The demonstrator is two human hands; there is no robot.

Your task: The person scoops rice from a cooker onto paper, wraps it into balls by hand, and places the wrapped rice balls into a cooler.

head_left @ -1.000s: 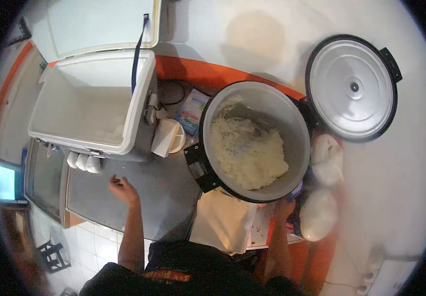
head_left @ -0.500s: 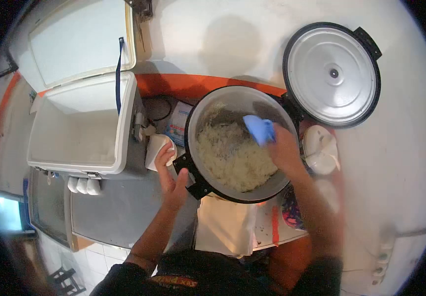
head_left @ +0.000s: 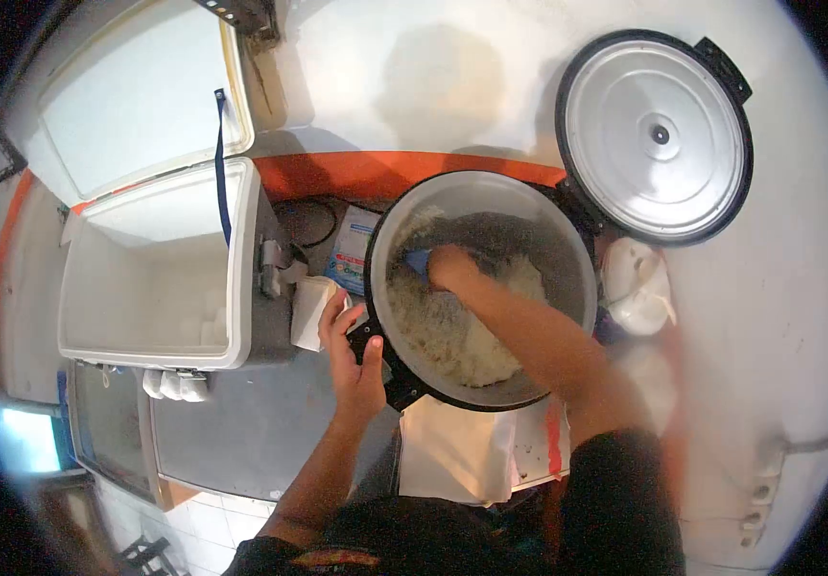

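A big round rice cooker (head_left: pixel 582 331) stands uncovered in front of me, with white rice (head_left: pixel 476 355) inside. Deep in it, toward the left side, my right hand (head_left: pixel 452 269) is closed round a blue scoop (head_left: pixel 418 261); its front end is hard to make out against the rice. My left hand (head_left: pixel 352 360) is at the cooker's black side handle (head_left: pixel 400 389), fingers spread apart and thumb by the handle. Just beyond those fingertips sits a white folded stack (head_left: pixel 310 312), perhaps paper or napkins.
The cooker's hinged lid (head_left: pixel 625 144) leans back at the right. At the left is an open white cool box (head_left: pixel 160 269). Sheets of paper (head_left: pixel 452 451) lie before the cooker, a white plastic bag (head_left: pixel 637 288) at its right, a blue-and-white packet (head_left: pixel 349 245) behind.
My right hand has moved left and down into the cooker with the blue scoop. The rice is now heaped more to the right. My left hand stays by the handle.
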